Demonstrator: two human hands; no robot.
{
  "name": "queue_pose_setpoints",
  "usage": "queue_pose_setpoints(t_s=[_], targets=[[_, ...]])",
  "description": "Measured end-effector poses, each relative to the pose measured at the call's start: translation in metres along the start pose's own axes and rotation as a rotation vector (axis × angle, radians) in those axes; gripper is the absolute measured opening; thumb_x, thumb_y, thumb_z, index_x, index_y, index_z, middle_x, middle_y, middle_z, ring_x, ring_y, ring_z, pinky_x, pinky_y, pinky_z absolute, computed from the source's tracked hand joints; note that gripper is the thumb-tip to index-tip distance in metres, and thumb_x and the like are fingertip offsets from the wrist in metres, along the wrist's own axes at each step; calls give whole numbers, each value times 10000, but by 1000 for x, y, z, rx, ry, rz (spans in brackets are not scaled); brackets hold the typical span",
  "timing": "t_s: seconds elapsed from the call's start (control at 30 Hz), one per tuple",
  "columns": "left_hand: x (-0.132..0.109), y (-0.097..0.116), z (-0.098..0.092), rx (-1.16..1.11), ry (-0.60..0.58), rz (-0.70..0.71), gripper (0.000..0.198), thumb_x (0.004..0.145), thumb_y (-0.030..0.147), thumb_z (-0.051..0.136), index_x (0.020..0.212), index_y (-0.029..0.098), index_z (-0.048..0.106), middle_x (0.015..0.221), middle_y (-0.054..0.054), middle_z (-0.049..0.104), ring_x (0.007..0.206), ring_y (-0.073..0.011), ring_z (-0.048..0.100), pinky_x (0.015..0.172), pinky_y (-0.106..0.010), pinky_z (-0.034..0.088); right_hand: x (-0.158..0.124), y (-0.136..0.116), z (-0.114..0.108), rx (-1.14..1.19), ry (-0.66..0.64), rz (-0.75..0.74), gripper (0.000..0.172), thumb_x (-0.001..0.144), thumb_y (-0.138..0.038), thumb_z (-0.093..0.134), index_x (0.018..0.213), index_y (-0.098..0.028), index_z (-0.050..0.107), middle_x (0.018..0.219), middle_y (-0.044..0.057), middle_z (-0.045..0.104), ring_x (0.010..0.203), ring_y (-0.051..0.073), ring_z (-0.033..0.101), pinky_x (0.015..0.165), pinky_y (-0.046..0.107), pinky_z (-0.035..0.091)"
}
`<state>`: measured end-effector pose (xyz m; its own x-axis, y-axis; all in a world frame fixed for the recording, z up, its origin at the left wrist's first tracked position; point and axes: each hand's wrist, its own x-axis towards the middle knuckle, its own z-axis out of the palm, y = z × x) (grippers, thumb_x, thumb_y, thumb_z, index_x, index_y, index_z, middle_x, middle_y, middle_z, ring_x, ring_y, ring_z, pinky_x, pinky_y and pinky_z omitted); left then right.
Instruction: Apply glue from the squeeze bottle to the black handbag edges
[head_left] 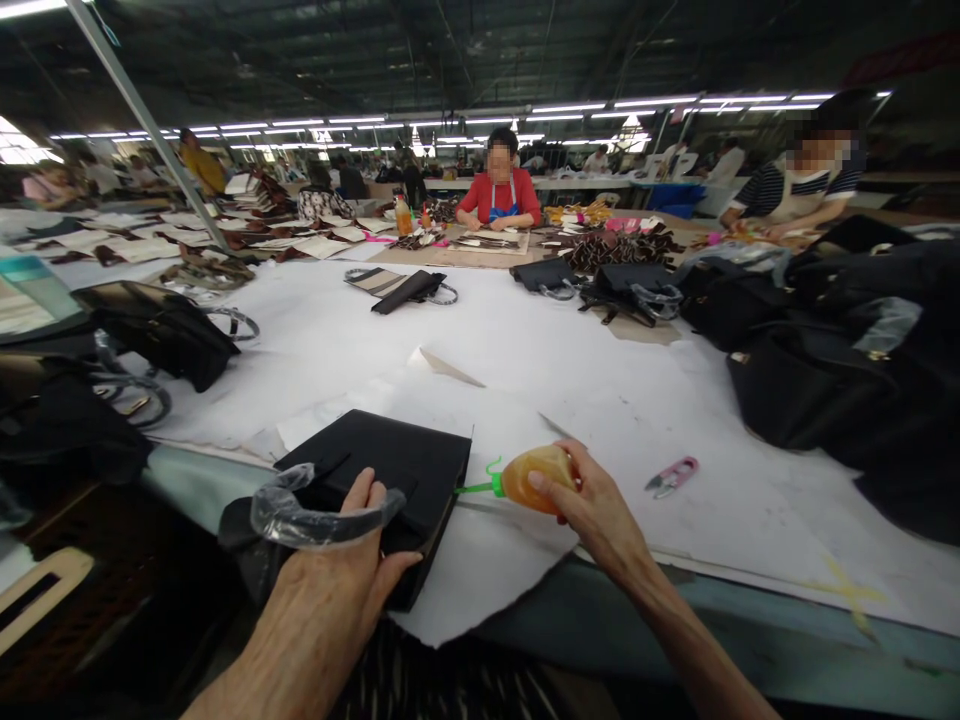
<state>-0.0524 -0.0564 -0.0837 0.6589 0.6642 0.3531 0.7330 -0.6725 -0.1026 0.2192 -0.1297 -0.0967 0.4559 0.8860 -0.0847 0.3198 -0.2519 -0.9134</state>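
A black handbag [397, 470] lies on its side at the near edge of the white-covered table [525, 340], its handle wrapped in clear plastic [315, 515]. My left hand [352, 560] grips the bag at that handle end. My right hand [592, 505] holds a small amber squeeze bottle [536, 478] whose green nozzle [476, 487] points at the bag's right edge, touching or almost touching it.
Pink thread snips [673, 476] lie right of my right hand. Black bags pile up at the right [847, 370] and left [161, 330]. More bags [409, 288] lie mid-table. Two people sit working at the far side [499, 195] [806, 185].
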Motion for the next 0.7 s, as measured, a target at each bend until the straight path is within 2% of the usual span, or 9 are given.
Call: queue_pose_setpoints(t_s=[0.17,0.33,0.5,0.7], targets=[[0,-4,-3,-3,-71,33,466,865,432,422,1211,126,482,1336,-188,450,1012,-269,608,819,-360,526,-3,-7,-1,-7,-17,-37,308,772,-442,573,942,-192,515,708,-9,561,621,169,511,516,259,403],[5,3,-10,-45,-45,-30,469,852,435,434,1188,115,500,1316,-189,471,1086,-292,560,870,-394,501,-6,-13,-2,-2,-34,-44,312,763,-449,582,932,-195,514,683,-19,543,617,169,504,526,261,395],[10,4,-20,-44,-163,-14,478,847,438,451,1171,92,518,1319,-202,463,1074,-307,566,847,-406,513,-9,-18,-4,-5,-58,-34,325,765,-452,589,951,-195,519,701,-14,552,625,168,503,538,260,401],[10,5,-20,-42,-91,11,467,878,422,401,1157,66,516,1295,-230,476,1085,-297,560,828,-406,520,-17,-22,-4,44,-98,-20,330,763,-463,589,938,-190,525,695,-15,551,600,160,492,508,251,379]])
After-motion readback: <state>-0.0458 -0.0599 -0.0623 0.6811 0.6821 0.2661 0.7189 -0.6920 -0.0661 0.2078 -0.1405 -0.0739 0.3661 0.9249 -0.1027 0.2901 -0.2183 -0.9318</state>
